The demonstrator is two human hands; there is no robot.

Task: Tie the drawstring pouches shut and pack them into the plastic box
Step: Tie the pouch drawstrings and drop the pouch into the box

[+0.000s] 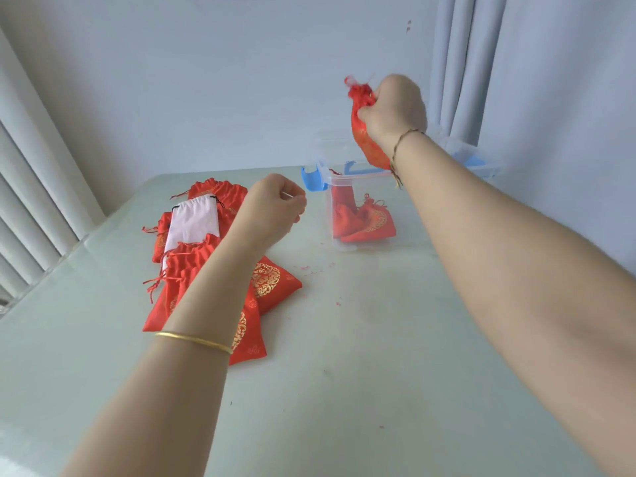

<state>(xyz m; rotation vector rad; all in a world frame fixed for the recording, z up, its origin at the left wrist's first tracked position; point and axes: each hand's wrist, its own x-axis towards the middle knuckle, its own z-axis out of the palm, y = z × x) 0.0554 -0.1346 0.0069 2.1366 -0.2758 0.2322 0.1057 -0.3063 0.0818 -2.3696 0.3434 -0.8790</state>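
Observation:
My right hand (392, 105) grips a red drawstring pouch (366, 142) by its gathered neck and holds it in the air above the clear plastic box (339, 208). The box has blue latches and stands open at the table's far side, with a few red pouches (368, 222) inside. My left hand (275, 208) hovers over the table with its fingers curled, and nothing shows in it. Beneath my left forearm a pile of red pouches (192, 266) with gold print lies on the table, along with one white pouch (192, 222).
The box's lid (478, 163) lies behind the box, at the table's far right. Small red thread scraps (309, 268) dot the pale table (344, 373). A radiator or blind runs along the left edge, and curtains hang at the back right.

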